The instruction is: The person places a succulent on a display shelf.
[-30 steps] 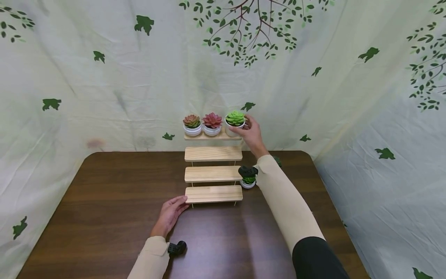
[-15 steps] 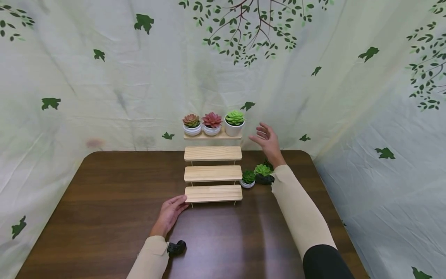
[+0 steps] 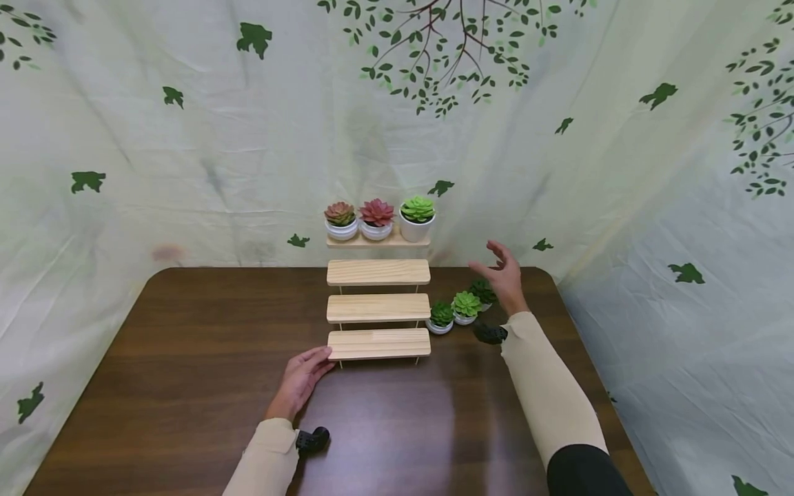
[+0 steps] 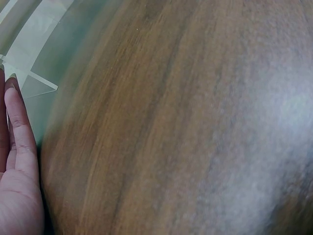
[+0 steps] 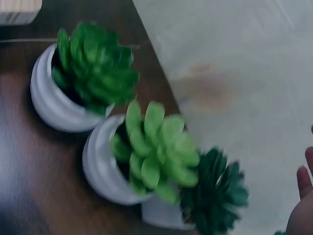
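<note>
My left hand (image 3: 300,379) holds the left end of the lowest board of a tiered wooden display stand (image 3: 379,344), thumb side above and fingers below. In the left wrist view, extended fingers (image 4: 22,132) reach toward clear strips. On the top board stand a brownish-red succulent (image 3: 340,220), a deep pink succulent (image 3: 376,219) and a bright green succulent (image 3: 418,218), all in white pots. My right hand (image 3: 504,279) is in the air with spread fingers, holding nothing. Near it on the table are a dark green succulent (image 3: 442,317), a light green succulent (image 3: 466,307) and a darker succulent (image 3: 482,293).
The brown wooden table (image 3: 217,344) meets a leaf-printed cloth backdrop (image 3: 248,172) along its far edge. Side cloth (image 3: 695,331) hangs at the right. In the right wrist view, the three table succulents stand close together beside the backdrop.
My right hand has let go of the bright green succulent on the top board and moved right and down toward the table pots. The left hand has stayed at the lowest board.
</note>
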Available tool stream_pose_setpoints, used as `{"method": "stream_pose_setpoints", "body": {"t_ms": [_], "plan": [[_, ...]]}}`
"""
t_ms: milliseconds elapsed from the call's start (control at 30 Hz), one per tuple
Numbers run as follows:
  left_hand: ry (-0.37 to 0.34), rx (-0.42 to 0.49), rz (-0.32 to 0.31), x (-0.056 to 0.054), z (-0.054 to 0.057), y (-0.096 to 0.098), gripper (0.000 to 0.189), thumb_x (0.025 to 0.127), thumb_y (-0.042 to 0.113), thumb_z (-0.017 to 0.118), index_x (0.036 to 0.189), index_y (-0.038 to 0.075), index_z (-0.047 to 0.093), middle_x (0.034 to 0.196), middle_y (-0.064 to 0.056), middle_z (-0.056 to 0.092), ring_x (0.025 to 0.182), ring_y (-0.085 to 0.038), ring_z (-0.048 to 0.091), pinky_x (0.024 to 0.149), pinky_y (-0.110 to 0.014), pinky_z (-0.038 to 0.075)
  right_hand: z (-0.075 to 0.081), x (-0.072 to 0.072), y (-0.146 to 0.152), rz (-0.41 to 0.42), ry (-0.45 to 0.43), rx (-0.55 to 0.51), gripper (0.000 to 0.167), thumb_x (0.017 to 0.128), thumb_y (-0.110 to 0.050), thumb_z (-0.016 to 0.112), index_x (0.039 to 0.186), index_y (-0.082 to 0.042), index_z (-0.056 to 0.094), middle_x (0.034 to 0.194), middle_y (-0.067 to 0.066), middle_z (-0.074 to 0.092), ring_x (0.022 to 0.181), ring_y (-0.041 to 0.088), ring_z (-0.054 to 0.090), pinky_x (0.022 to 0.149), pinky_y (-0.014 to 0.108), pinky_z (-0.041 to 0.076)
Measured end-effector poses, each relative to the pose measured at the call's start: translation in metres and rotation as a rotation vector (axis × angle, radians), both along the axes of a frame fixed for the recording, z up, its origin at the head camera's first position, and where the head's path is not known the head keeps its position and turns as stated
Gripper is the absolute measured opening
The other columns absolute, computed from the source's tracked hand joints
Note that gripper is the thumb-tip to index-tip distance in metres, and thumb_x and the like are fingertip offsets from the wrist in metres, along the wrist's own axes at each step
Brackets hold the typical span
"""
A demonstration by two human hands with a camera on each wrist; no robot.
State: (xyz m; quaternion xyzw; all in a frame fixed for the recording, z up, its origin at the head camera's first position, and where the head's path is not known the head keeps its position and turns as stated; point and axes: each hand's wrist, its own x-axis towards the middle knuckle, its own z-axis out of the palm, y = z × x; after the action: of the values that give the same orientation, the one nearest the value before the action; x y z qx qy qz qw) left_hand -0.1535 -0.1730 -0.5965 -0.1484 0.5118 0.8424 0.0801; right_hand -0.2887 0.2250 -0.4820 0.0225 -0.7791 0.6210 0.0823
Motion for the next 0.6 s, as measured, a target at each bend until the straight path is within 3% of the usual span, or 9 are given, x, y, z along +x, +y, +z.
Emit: {"method": "stream_pose_setpoints", "body": {"t_ms": [100,267,433,600], "plan": [[-0.001,0.003,-0.005,0.000,0.001,-0.001,0.018,0.094,-0.001,0.058,0.085,0.009,0.070,0.087,-0.001,0.070,0.083,-0.012,0.066,0.083,-0.028,0.057,-0.009,0.003,0.009,-0.028,-0.009,-0.011,0.072,0.085,-0.019,0.075,0.146,-0.009,0.038,0.150,0.012,0.036,0.132,0.033,0.038,0.107,0.051,0.036],[-0.005,0.007,0.004,-0.001,0.000,0.000,0.021,0.094,-0.002,0.057,0.083,0.010,0.070,0.085,-0.001,0.070,0.082,-0.012,0.067,0.082,-0.028,0.057,-0.026,0.005,0.024,-0.021,-0.029,-0.007,0.076,0.086,-0.007,0.073,0.149,-0.006,0.030,0.152,0.015,0.032,0.143,0.030,0.023,0.118,0.045,0.020],[0.001,0.002,0.014,-0.001,-0.001,0.001,0.023,0.094,-0.003,0.056,0.082,0.011,0.070,0.085,-0.001,0.070,0.080,-0.012,0.067,0.081,-0.028,0.057,-0.045,0.008,0.037,0.017,-0.102,-0.055,0.081,0.086,0.002,0.069,0.151,-0.004,0.021,0.156,0.018,0.023,0.146,0.031,0.014,0.119,0.048,0.012],[0.023,-0.003,0.004,-0.001,-0.003,0.002,0.021,0.094,-0.001,0.057,0.083,0.011,0.070,0.085,0.000,0.070,0.081,-0.012,0.067,0.081,-0.028,0.057,-0.058,0.014,0.042,0.052,-0.181,-0.031,0.086,0.085,0.008,0.067,0.152,-0.004,0.014,0.157,0.019,0.019,0.146,0.030,0.011,0.119,0.047,0.012]]}}
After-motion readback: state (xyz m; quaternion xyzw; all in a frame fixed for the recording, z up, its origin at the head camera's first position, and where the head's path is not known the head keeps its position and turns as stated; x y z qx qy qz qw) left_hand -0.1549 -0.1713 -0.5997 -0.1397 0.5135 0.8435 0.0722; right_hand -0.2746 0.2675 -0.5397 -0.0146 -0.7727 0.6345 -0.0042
